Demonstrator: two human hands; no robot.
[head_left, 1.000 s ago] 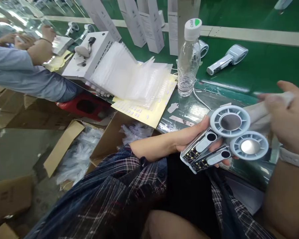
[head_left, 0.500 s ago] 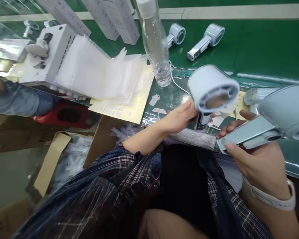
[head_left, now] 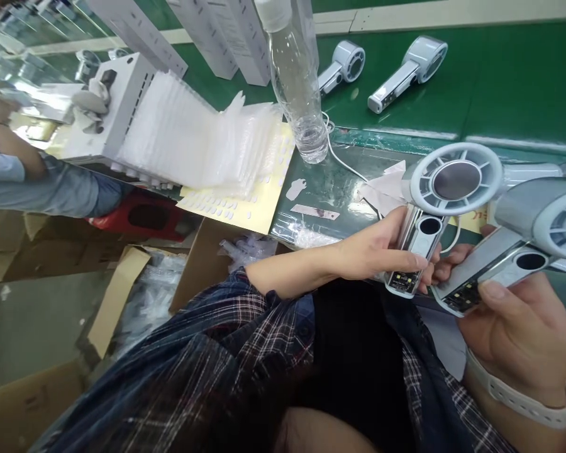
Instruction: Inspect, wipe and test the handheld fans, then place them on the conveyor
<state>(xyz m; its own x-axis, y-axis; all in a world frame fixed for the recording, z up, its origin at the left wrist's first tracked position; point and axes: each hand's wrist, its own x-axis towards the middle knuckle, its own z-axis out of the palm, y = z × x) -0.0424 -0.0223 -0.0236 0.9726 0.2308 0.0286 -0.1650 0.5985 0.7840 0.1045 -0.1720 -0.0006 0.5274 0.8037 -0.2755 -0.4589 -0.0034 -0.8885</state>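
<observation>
My left hand (head_left: 377,248) is closed around the handle of a pale blue-grey handheld fan (head_left: 414,233), its round ringed head upright and its front facing me. A second handheld fan (head_left: 514,255) of the same kind is gripped in my right hand (head_left: 519,321), with the thumb pressed near the small circuit board at the base of its handle. The two fans are side by side, their handle ends close together. Part of the right fan's head is cut off by the frame edge. A pale wristband (head_left: 523,399) circles my right wrist.
Two more fans lie on the green belt (head_left: 500,82). A water bottle (head_left: 299,94) stands before me, left of a white cable. Plastic sleeves (head_left: 188,138) lie on a yellow sticker sheet (head_left: 273,207). A co-worker's arm (head_left: 33,157) is at far left; cartons sit below.
Both fans have turned so their fronts and handle circuit boards face me. My left hand has moved right and down with its fan, nearer the other one.
</observation>
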